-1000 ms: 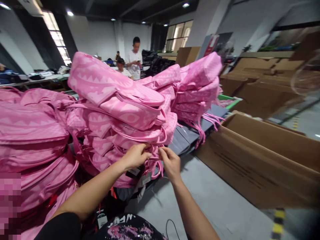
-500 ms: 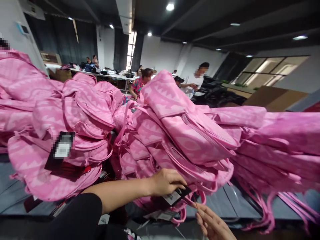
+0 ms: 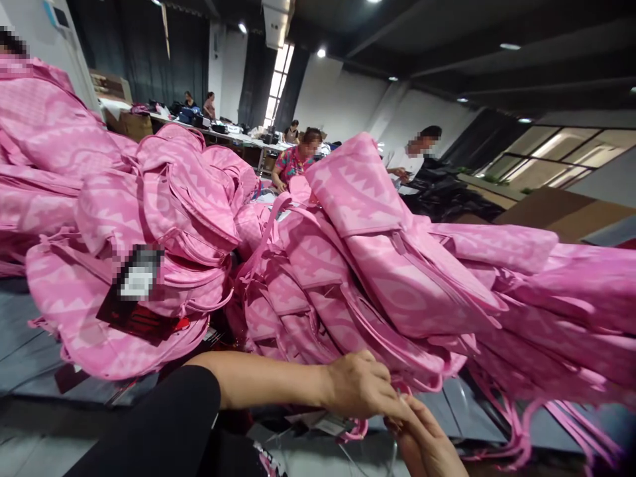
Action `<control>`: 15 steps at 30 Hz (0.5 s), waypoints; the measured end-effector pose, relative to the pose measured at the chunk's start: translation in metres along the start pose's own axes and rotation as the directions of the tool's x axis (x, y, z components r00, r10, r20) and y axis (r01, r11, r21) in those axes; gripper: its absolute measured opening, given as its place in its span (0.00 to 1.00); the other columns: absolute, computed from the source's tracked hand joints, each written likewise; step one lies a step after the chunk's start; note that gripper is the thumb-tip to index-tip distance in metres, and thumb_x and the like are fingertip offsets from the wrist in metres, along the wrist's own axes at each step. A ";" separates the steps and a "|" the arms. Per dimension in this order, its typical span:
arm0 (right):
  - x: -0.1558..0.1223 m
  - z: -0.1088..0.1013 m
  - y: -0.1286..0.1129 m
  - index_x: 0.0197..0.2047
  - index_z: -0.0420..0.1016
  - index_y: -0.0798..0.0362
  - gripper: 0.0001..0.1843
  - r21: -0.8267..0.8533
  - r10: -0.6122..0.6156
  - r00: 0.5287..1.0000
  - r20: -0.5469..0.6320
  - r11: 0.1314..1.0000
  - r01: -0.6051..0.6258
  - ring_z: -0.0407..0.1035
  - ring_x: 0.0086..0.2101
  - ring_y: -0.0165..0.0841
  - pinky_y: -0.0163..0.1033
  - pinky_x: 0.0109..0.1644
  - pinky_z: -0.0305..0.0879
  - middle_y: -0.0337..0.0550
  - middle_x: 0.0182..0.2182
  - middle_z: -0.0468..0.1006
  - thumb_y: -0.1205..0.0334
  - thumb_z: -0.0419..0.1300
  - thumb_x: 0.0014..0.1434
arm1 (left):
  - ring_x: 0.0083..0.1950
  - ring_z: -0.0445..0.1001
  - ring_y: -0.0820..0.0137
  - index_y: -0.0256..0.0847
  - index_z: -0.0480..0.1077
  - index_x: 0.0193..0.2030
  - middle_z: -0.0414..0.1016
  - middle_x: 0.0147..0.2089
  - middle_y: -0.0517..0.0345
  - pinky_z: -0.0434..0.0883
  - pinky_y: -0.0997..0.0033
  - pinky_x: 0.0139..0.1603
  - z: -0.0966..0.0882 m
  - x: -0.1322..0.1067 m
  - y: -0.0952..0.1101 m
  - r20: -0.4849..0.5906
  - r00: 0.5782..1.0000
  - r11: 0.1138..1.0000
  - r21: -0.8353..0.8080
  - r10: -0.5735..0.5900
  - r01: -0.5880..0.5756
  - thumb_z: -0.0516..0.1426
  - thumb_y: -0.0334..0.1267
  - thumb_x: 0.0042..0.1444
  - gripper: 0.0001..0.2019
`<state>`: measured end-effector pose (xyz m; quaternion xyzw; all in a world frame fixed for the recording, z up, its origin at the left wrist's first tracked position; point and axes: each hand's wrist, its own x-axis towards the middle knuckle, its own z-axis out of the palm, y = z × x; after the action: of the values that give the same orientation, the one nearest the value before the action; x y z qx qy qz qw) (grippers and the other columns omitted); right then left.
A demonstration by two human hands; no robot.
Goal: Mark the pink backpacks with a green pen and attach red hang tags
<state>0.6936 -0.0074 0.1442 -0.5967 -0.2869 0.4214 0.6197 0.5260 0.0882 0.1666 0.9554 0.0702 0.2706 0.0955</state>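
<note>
Left hand (image 3: 362, 384) and right hand (image 3: 424, 434) have met by the table's (image 3: 22, 344) near edge, fingers pinched narrow, contents hidden, apparently working jointly.

The top backpack (image 3: 382, 255) is pink, printed with paler zigzag teeth. Left of it, a hang tag (image 3: 130, 297) is black with white and red areas. Below it, the worktop (image 3: 458, 405) is slate grey; behind it, a co-worker's shirt (image 3: 291, 165) is multicoloured, mostly pink.

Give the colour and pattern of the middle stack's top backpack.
Top backpack: pink with paler, jagged shapes; best in the head view.
</note>
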 end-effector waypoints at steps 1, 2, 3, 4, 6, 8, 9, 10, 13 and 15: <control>-0.001 0.003 0.002 0.30 0.78 0.50 0.24 0.026 0.011 1.000 -0.018 1.000 -0.010 0.69 0.27 0.34 0.38 0.27 0.70 0.44 0.31 0.76 0.48 0.78 0.31 | 0.48 0.72 0.66 0.55 0.78 0.46 0.80 0.47 0.59 0.63 0.62 0.50 -0.001 0.000 0.000 0.021 0.996 0.995 -0.047 -0.087 0.088 0.50 0.42 0.67 0.14; -0.004 0.007 0.003 0.31 0.78 0.50 0.24 0.059 0.030 0.999 -0.041 0.998 -0.027 0.70 0.29 0.35 0.39 0.29 0.71 0.44 0.33 0.76 0.47 0.78 0.33 | 0.47 0.73 0.65 0.52 0.78 0.47 0.80 0.43 0.57 0.64 0.62 0.49 -0.002 0.000 0.000 0.042 0.983 0.979 -0.087 -0.179 0.182 0.54 0.45 0.66 0.12; -0.007 0.012 0.004 0.32 0.79 0.51 0.24 0.089 0.040 0.997 -0.066 0.995 -0.034 0.71 0.31 0.35 0.40 0.31 0.71 0.44 0.34 0.77 0.47 0.77 0.35 | 0.46 0.74 0.65 0.49 0.78 0.47 0.80 0.41 0.56 0.64 0.61 0.49 -0.004 0.000 0.001 0.057 0.963 0.955 -0.120 -0.265 0.270 0.57 0.47 0.64 0.12; -0.010 0.018 0.003 0.33 0.79 0.51 0.24 0.105 0.021 0.995 -0.093 0.994 -0.011 0.71 0.33 0.36 0.40 0.33 0.72 0.44 0.35 0.77 0.47 0.77 0.36 | 0.45 0.75 0.65 0.46 0.78 0.47 0.81 0.40 0.56 0.64 0.61 0.49 -0.007 0.000 0.003 0.065 0.939 0.928 -0.144 -0.338 0.344 0.59 0.48 0.62 0.12; -0.015 0.030 0.001 0.34 0.78 0.52 0.23 0.120 -0.048 0.989 -0.138 0.991 0.065 0.70 0.33 0.34 0.39 0.35 0.70 0.42 0.33 0.76 0.48 0.76 0.38 | 0.45 0.74 0.64 0.46 0.79 0.44 0.81 0.40 0.58 0.62 0.61 0.51 -0.012 -0.001 0.007 0.054 0.903 0.887 -0.170 -0.427 0.430 0.60 0.47 0.62 0.11; -0.017 0.041 -0.001 0.31 0.77 0.53 0.23 0.144 -0.101 0.979 -0.179 0.981 0.128 0.67 0.31 0.31 0.36 0.33 0.67 0.40 0.31 0.74 0.48 0.76 0.37 | 0.46 0.74 0.65 0.47 0.79 0.42 0.82 0.42 0.60 0.60 0.61 0.51 -0.016 -0.002 0.009 0.028 0.892 0.873 -0.193 -0.452 0.449 0.59 0.44 0.64 0.08; -0.017 0.045 -0.002 0.31 0.76 0.53 0.23 0.159 -0.114 0.974 -0.196 0.976 0.147 0.66 0.30 0.30 0.34 0.32 0.65 0.39 0.30 0.73 0.48 0.77 0.36 | 0.46 0.73 0.65 0.47 0.79 0.41 0.82 0.42 0.61 0.59 0.61 0.51 -0.017 -0.003 0.009 0.014 0.887 0.867 -0.205 -0.462 0.454 0.59 0.43 0.64 0.08; -0.017 0.048 -0.003 0.30 0.76 0.54 0.23 0.169 -0.125 0.971 -0.205 0.972 0.161 0.65 0.29 0.28 0.33 0.32 0.64 0.38 0.29 0.72 0.48 0.76 0.36 | 0.45 0.73 0.66 0.47 0.79 0.40 0.82 0.42 0.62 0.59 0.62 0.51 -0.017 -0.003 0.009 0.003 0.884 0.862 -0.218 -0.468 0.457 0.59 0.43 0.63 0.07; -0.018 0.052 -0.002 0.29 0.75 0.54 0.21 0.148 -0.165 0.963 -0.211 0.969 0.198 0.63 0.29 0.29 0.34 0.34 0.63 0.38 0.28 0.71 0.48 0.75 0.39 | 0.44 0.73 0.67 0.48 0.79 0.39 0.82 0.41 0.64 0.58 0.63 0.49 -0.015 -0.003 0.010 -0.016 0.883 0.860 -0.239 -0.468 0.452 0.60 0.42 0.63 0.06; -0.020 0.052 -0.001 0.29 0.75 0.54 0.21 0.112 -0.199 0.957 -0.211 0.968 0.226 0.64 0.32 0.31 0.36 0.37 0.64 0.39 0.29 0.72 0.47 0.73 0.41 | 0.44 0.73 0.66 0.48 0.79 0.38 0.82 0.40 0.64 0.58 0.64 0.49 -0.014 -0.002 0.012 -0.015 0.887 0.865 -0.229 -0.461 0.446 0.60 0.43 0.63 0.07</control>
<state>0.6398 0.0010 0.1542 -0.5580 -0.2572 0.3093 0.7258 0.5174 0.0785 0.1798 0.8857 0.2656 0.2794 0.2587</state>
